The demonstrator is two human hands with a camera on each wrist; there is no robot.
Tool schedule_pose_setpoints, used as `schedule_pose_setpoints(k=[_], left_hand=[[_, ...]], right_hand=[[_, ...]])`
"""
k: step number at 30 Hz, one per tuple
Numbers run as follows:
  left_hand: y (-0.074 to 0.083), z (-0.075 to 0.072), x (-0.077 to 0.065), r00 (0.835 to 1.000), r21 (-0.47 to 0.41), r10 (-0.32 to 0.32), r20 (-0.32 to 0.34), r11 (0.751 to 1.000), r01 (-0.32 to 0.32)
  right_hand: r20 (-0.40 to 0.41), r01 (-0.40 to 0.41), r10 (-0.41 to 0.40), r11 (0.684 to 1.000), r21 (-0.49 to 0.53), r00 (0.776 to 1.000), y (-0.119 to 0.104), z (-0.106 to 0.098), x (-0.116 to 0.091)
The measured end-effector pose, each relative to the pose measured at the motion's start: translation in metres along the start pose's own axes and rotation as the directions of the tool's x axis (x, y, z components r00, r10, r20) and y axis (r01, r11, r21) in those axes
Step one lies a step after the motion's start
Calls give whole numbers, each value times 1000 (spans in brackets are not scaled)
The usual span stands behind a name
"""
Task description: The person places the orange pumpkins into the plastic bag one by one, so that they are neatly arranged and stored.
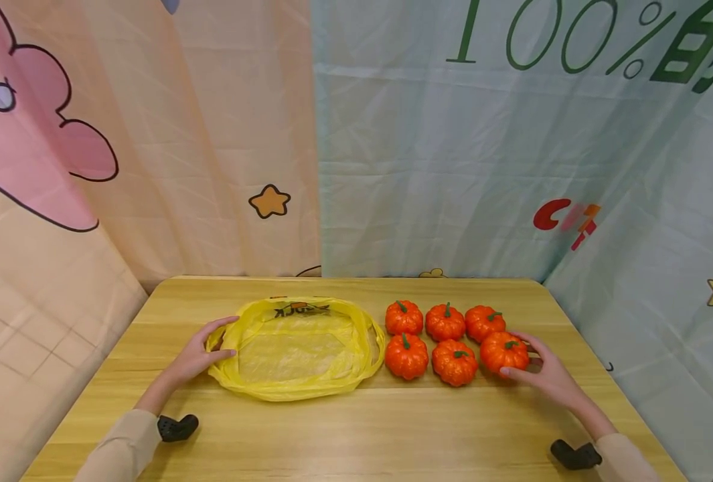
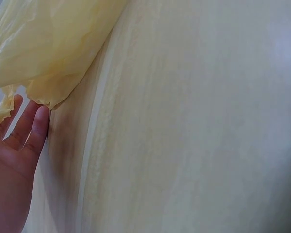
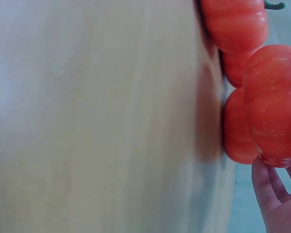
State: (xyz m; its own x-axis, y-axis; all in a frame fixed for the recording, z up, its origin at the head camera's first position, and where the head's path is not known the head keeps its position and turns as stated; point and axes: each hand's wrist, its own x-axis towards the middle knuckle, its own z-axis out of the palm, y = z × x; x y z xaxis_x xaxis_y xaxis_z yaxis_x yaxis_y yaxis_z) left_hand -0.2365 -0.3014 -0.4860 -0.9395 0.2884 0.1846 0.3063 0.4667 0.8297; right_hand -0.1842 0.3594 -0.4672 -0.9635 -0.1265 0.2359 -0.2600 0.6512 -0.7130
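Observation:
My right hand [image 1: 545,375] grips a small orange-red toy pumpkin [image 1: 504,351] with a green stem, thumb and fingers around its side. In the right wrist view, this pumpkin [image 3: 274,104] appears raised beside the others, with fingers [image 3: 264,182] beneath it. On the left, a yellow plastic bag [image 1: 296,391] lies with its mouth spread wide. My left hand [image 1: 196,355] rests against the bag's left rim, thumb and forefinger spread apart. Its fingers [image 2: 38,128] look fairly straight at the bag's edge [image 2: 53,92] in the left wrist view.
Several more pumpkins stand in two rows right of the bag, including a front-left pumpkin [image 1: 406,358] and a back-right pumpkin [image 1: 483,323]. All are on a wooden table [image 1: 356,442]. Printed curtains [image 1: 428,167] hang behind it and at its sides.

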Motion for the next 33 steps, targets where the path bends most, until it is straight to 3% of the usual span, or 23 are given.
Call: schedule_pose_setpoints(k=[11,25,33], left_hand=[[1,1,-1,1000,9,2,-3,1000,-2],[3,-1,2,1000,-18,-11,1,1000,11],[4,-1,3,999,21,-52,13,998,52]], right_hand=[[-34,81,-81,997,5,996,-23,-11,11],[-42,109,-111,993,-46,993,-59,-14,32],[-20,105,-106,993,-50,994,-79,-11,45]])
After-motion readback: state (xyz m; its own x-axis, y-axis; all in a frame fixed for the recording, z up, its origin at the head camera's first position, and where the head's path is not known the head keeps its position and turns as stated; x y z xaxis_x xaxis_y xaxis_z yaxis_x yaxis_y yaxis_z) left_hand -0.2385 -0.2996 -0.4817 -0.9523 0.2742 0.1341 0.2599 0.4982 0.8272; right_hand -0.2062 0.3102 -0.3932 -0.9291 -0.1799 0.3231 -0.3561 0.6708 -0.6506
